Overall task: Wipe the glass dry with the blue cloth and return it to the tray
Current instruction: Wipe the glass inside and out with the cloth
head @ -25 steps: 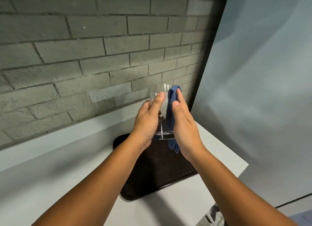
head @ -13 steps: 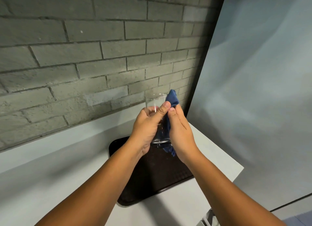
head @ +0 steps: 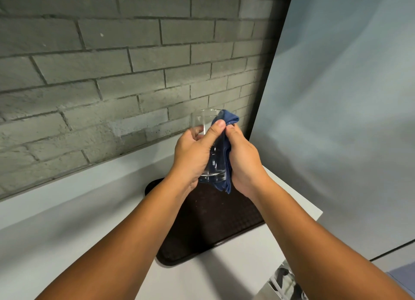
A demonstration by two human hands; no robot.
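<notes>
A clear drinking glass (head: 203, 120) is held upright in the air above the dark brown tray (head: 208, 221). My left hand (head: 193, 156) wraps around the glass from the left, thumb across its front. My right hand (head: 243, 160) presses the blue cloth (head: 228, 119) against the right side of the glass. The cloth pokes out above my fingers and hangs below the glass base. The lower glass is partly hidden by both hands.
The tray lies on a white counter (head: 67, 232) that ends at a corner on the right (head: 318, 213). A grey brick wall (head: 112, 75) rises behind the counter, and a pale wall (head: 348, 120) stands to the right.
Both hands closed tighter around the glass. My left thumb moved across the front toward my right fingers, and the cloth bunched more against the glass.
</notes>
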